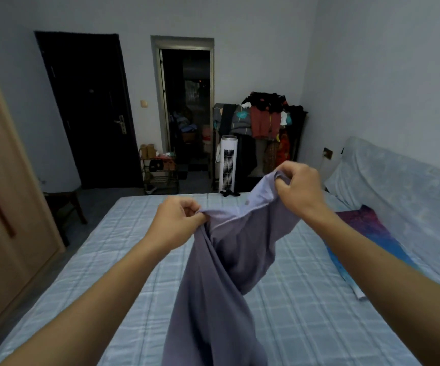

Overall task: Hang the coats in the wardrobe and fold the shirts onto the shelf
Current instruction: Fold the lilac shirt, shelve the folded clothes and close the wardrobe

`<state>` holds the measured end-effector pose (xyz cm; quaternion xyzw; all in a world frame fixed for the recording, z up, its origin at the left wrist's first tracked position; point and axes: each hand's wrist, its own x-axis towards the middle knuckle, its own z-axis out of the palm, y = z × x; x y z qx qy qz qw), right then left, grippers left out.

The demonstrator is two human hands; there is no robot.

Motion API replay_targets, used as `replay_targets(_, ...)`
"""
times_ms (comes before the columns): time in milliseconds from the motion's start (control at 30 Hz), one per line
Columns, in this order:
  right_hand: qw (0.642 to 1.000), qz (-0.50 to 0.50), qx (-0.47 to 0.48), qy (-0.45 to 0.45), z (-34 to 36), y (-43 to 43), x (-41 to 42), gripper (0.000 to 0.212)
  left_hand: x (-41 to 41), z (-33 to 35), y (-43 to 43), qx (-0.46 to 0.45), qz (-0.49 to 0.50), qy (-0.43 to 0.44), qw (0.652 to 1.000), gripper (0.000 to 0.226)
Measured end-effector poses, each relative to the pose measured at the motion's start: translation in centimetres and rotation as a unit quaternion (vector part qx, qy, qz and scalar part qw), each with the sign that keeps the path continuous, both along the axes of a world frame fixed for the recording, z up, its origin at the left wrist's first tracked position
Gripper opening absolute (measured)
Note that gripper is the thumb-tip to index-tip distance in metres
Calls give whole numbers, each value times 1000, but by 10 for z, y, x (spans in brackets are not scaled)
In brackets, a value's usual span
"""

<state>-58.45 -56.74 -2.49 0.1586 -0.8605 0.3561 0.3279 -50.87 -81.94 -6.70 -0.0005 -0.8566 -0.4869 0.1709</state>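
Purple shirt pinched between left hand, right hand

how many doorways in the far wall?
2: a dark door, closed, at left; an open doorway just right of it, with a dim room beyond. None looks hidden.

The left hand and the right hand are bare. Behind the fingers, the left forearm and right forearm are uncovered as far as the picture's edge.
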Motion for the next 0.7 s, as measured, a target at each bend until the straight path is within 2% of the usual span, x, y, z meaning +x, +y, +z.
replay_targets(200, 983, 19, 60, -173, -37, -2, -8, 17, -1, 36, 4, -7, 7, 5, 1000, 16)
replay_targets(300, 976, 46, 48, -209, -50, -1, -5, 10, 1, 47, 5, -1, 6, 8, 1000, 19)
replay_targets(400, 966, 83, 32, -241, -64, -7, 6, 19, 2, 57, 5, 2, 5, 9, 1000, 19)
replay_targets(467, 970, 125, -5, -208, -71, -16, 21, 20, 2, 61, 4, -4, 12, 10, 1000, 20)
replay_targets(567, 982, 157, -58, -93, -72, -33, 46, 13, 1, 63, 2, -8, 29, 12, 999, 24)
replay_targets(633, 976, 190, -69, -76, -73, -44, 58, 15, 0, 64, 4, 0, 47, 23, 999, 23)
replay_targets(700, 966, 233, -50, -104, -77, -55, 68, 30, 0, 65, 5, 17, 62, 39, 997, 21)
